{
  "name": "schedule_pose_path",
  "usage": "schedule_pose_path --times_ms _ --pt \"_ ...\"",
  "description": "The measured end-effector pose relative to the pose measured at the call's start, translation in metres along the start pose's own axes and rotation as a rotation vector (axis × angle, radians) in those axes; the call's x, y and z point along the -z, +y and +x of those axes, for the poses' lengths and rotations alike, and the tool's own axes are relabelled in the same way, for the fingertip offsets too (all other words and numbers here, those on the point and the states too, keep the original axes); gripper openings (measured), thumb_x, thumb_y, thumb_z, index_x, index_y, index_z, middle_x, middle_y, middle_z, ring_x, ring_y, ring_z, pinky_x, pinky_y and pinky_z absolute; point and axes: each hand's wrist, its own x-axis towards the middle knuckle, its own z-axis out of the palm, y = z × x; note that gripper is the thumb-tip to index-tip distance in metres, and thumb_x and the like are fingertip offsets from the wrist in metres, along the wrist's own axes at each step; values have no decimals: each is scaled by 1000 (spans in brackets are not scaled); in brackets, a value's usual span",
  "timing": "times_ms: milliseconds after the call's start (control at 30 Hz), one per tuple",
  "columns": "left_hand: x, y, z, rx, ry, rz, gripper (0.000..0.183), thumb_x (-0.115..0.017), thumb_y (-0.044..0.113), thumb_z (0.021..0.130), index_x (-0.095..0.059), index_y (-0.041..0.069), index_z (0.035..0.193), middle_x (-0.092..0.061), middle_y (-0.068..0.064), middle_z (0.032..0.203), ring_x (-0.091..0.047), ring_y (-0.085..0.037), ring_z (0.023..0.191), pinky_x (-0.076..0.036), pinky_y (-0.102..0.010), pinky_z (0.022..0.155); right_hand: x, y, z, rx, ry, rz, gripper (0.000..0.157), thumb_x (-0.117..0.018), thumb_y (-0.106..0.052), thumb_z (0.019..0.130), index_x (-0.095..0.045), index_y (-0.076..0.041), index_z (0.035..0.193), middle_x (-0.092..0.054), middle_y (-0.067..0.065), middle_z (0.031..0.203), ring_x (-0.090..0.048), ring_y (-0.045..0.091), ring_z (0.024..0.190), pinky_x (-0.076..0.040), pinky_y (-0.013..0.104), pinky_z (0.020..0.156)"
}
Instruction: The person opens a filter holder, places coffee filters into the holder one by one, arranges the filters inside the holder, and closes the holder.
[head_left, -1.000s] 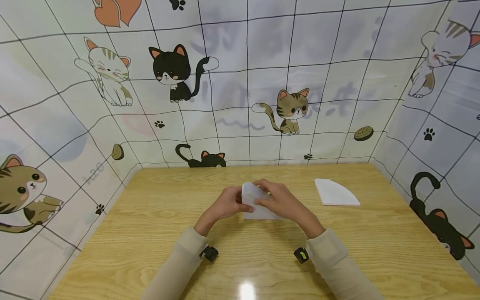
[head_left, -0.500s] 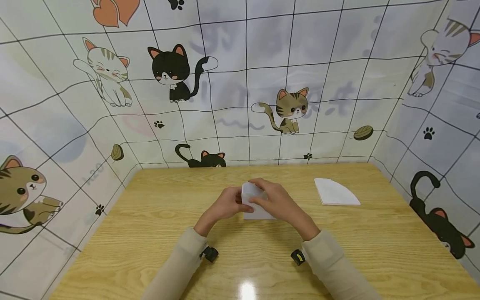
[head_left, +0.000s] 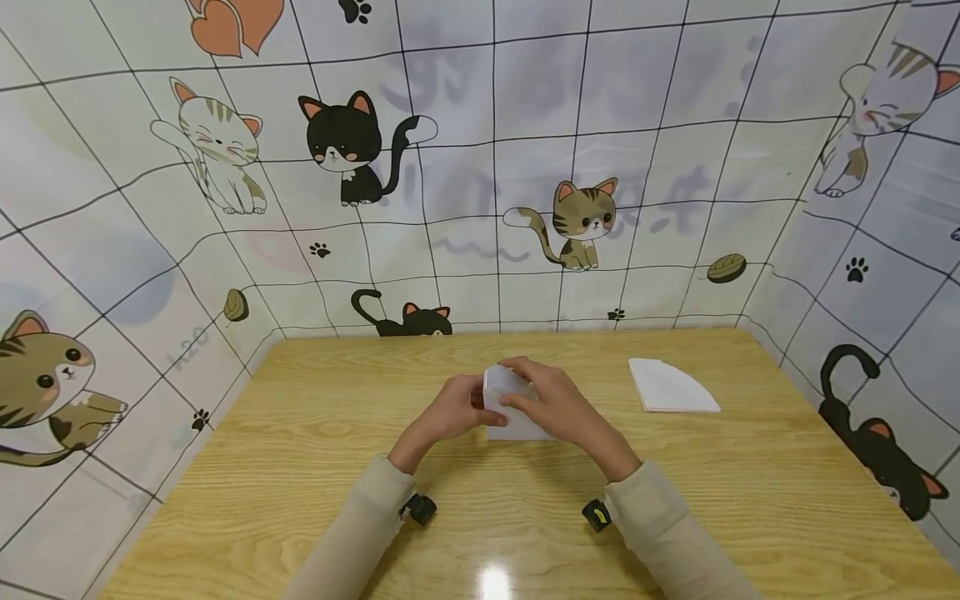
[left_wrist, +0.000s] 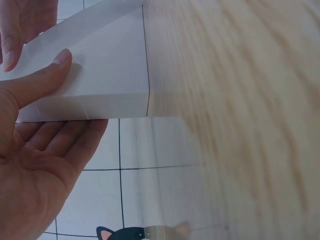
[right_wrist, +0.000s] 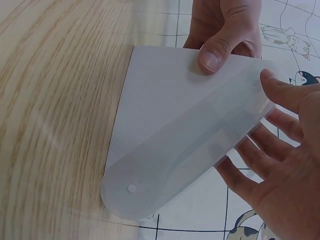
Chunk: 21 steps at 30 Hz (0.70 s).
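Observation:
Upright on the table stands a white ribbed plastic case (head_left: 517, 430), between both hands. In the right wrist view, a translucent strip (right_wrist: 185, 145) with a rounded end and a small white dot slants along the sloping edge of the case. My left hand (head_left: 452, 408) grips the case's left side, thumb on the near face and fingers behind, as the left wrist view shows. From the right, my right hand (head_left: 558, 404) holds the sloping edge, its thumb near the upper end of the strip and its fingers spread behind.
To the right lies a white piece shaped like a quarter circle (head_left: 671, 387) on the wooden table (head_left: 337, 375). A cat-printed cloth (head_left: 465, 167) encloses the back and sides. Small black wrist cameras (head_left: 420, 507) sit at both sleeves.
My right hand has shifted slightly left along the case, and the white corner seen below that hand a second ago is now out of sight. The left hand has stayed put.

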Motion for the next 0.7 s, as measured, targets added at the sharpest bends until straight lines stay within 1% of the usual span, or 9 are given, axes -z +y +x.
schedule_pose_path --times_ms 233,300,500,700 --pt "0 0 1 0 -3 2 46 -81 10 90 -65 4 133 -75 -12 120 -76 -21 102 -62 -30 83 1 2 1 -15 1 -2 48 -74 -25 98 -59 -13 142 -70 11 131 -67 27 118 -57 48 93" --pt "0 0 2 -8 -3 -1 45 -81 9 90 -65 3 132 -75 -13 119 -76 -21 101 -62 -30 82 1 2 1 -9 4 -2 49 -74 -26 97 -59 -13 142 -70 11 131 -67 27 118 -57 48 92" --pt "-1 -3 2 -5 6 0 42 -81 8 90 -67 5 129 -75 -11 117 -76 -17 98 -61 -27 80 0 3 1 18 15 4 53 -78 -29 95 -59 -14 142 -70 12 130 -68 28 116 -59 48 90" --pt "-2 -5 1 -19 8 6 41 -81 10 90 -67 5 129 -75 -11 118 -76 -19 99 -61 -27 80 -1 3 0 35 28 -8 53 -79 -28 94 -59 -14 140 -71 13 128 -69 30 115 -59 48 87"
